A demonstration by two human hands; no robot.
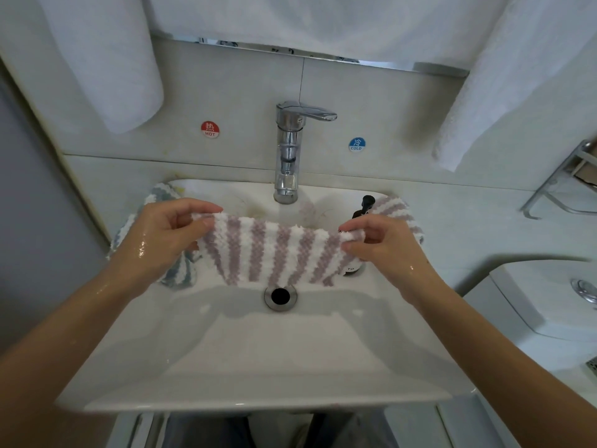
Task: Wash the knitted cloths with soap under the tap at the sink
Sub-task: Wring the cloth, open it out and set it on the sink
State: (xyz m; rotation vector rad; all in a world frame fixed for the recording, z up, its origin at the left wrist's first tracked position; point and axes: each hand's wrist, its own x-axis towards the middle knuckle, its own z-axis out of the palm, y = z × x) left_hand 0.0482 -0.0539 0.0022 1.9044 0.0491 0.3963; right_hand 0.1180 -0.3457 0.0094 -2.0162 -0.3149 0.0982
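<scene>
A knitted cloth with purple and white stripes (271,250) hangs spread above the white sink (258,357), just below the chrome tap (287,156). My left hand (164,237) pinches its upper left corner and my right hand (381,244) pinches its upper right corner. Both hands and forearms are wet. A grey and white knitted cloth (181,273) lies over the sink's left rim, partly behind my left hand. Another purple-striped cloth (395,210) rests on the right rim. A black pump soap bottle (365,205) stands behind my right hand, mostly hidden. No water stream is visible.
The drain (280,296) sits open under the cloth. White towels (106,59) hang at left and right above the sink. Hot and cold stickers flank the tap. A metal rack (562,182) and a toilet tank (555,299) stand to the right.
</scene>
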